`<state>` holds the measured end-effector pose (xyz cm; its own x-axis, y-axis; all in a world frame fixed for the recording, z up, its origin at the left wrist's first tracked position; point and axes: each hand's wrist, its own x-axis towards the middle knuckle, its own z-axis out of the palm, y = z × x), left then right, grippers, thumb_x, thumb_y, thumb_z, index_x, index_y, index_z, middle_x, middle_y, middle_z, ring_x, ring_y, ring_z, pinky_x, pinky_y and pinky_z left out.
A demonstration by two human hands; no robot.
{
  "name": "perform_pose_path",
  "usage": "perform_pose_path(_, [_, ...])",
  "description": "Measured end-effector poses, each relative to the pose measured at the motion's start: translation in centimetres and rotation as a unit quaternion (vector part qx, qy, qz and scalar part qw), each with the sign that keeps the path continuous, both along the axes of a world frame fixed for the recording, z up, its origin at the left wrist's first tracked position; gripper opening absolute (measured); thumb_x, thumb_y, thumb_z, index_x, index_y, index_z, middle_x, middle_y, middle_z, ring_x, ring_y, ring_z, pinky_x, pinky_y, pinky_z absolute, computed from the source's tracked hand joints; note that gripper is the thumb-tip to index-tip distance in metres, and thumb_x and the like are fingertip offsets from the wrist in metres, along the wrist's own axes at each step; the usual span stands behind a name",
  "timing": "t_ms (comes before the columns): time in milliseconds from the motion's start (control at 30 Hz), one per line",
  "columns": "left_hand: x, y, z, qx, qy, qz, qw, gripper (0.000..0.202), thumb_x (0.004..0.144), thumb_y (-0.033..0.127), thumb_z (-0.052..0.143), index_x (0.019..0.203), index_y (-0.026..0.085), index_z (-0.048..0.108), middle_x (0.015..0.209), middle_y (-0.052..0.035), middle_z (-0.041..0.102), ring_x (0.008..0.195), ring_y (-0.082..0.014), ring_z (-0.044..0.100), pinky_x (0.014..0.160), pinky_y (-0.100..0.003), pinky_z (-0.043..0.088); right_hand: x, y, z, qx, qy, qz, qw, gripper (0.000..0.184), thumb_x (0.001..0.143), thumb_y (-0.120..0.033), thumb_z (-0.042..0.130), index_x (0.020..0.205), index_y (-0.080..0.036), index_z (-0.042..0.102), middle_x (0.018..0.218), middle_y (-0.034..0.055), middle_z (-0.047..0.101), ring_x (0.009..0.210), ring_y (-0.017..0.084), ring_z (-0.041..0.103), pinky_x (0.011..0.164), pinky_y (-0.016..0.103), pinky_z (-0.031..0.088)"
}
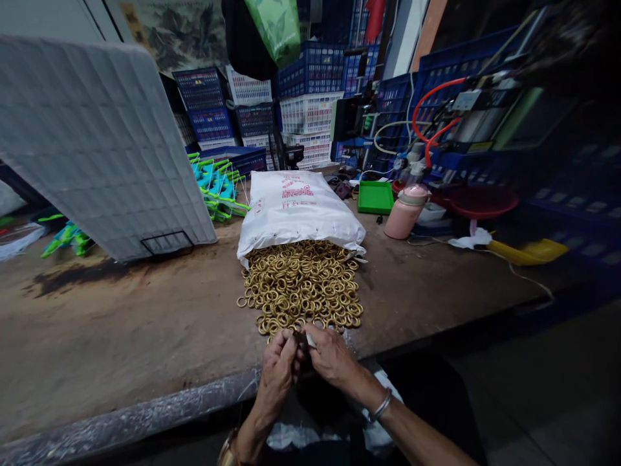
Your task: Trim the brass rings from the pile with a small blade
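Note:
My left hand and my right hand meet at the front edge of the table, fingers pinched together. Something small and dark sits between the fingertips, too hidden to name. A pale sliver shows by my right thumb; its kind is unclear. Just beyond my fingers lies a heap of brass-coloured metal rings. The rings spread out from the mouth of a white woven sack with red print, which lies on its side.
A grey ribbed panel stands at left beside blue and green plastic pieces. Right of the sack are a green tray, a pink bottle and a yellow scoop-like piece. Stacked crates fill the back.

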<state>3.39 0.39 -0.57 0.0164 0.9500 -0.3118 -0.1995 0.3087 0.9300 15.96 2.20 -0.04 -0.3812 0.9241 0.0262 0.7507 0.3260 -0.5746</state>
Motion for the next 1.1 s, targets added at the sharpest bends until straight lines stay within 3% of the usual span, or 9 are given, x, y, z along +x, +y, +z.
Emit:
perform_pose_path(167, [-0.1,-1.4,0.9,0.051,0.017,-0.017,0.998,0.039,0.068,0.053,0.057,0.060,0.017,0.045,0.046,0.0071,0.042,0.037,-0.0029,0.032,0.037,-0.014,0.024,0.2,0.4,-0.1,-0.011,-0.067,-0.015,0.998,0.025,0.069,-0.005,0.038,0.086,-0.018,0.050,0.070,0.0020,0.057,0.062,0.013,0.048,0.055,0.024,0.023])
perform_pose_path(267, [0.0,-2.6,1.5,0.001,-0.043,-0.045,0.998,0.035,0.070,0.051,0.058,0.067,0.017,0.048,0.049,0.0064,0.045,0.036,-0.0028,0.031,0.035,-0.015,0.022,0.4,0.7,-0.6,0.004,-0.068,-0.045,0.997,0.019,0.073,-0.008,0.040,0.085,-0.018,0.051,0.068,0.0016,0.057,0.060,0.013,0.048,0.054,0.024,0.022])
perform_pose_path(367, [0.0,-3.0,1.2,-0.047,-0.136,-0.024,0.989,0.033,0.070,0.049,0.059,0.070,0.017,0.048,0.057,0.0040,0.051,0.038,-0.0038,0.036,0.034,-0.015,0.025,0.3,1.2,-0.9,0.018,-0.060,-0.096,0.993,0.017,0.073,-0.007,0.041,0.083,-0.018,0.051,0.067,0.0012,0.058,0.061,0.012,0.050,0.054,0.024,0.022])
perform_pose_path(567, [-0.8,-2.7,0.4,-0.036,-0.184,-0.009,0.982,0.028,0.074,0.042,0.057,0.073,0.014,0.053,0.069,-0.0027,0.057,0.046,-0.0063,0.044,0.035,-0.016,0.030,-0.8,1.7,-0.9,0.036,-0.088,-0.118,0.988,0.010,0.079,-0.017,0.046,0.088,-0.020,0.051,0.075,0.0030,0.062,0.068,0.015,0.056,0.056,0.025,0.023])
perform_pose_path(767, [-1.6,-2.8,0.8,-0.071,-0.252,0.002,0.965,0.029,0.067,0.033,0.065,0.090,0.018,0.055,0.068,0.0000,0.056,0.049,-0.0081,0.047,0.038,-0.016,0.033,-2.2,1.5,-0.8,0.037,-0.111,-0.112,0.987,0.012,0.080,-0.019,0.044,0.091,-0.019,0.050,0.082,0.0054,0.062,0.076,0.019,0.056,0.060,0.026,0.025])
perform_pose_path(933, [-2.1,-2.4,0.3,-0.114,-0.295,0.020,0.949,0.023,0.064,0.032,0.070,0.075,0.014,0.059,0.072,-0.0032,0.060,0.059,-0.0108,0.054,0.041,-0.016,0.036,-2.0,1.6,-1.2,0.044,-0.095,-0.117,0.988,0.014,0.077,-0.014,0.043,0.088,-0.018,0.050,0.082,0.0047,0.060,0.077,0.018,0.055,0.062,0.026,0.026])
perform_pose_path(1100, [-1.9,-1.6,0.2,-0.100,-0.269,0.028,0.957,0.022,0.064,0.029,0.071,0.074,0.013,0.058,0.073,-0.0026,0.060,0.061,-0.0102,0.055,0.042,-0.015,0.038,-0.8,2.2,-1.1,0.048,-0.036,-0.132,0.989,0.016,0.072,-0.009,0.043,0.084,-0.018,0.050,0.074,0.0016,0.057,0.067,0.014,0.050,0.058,0.025,0.026])
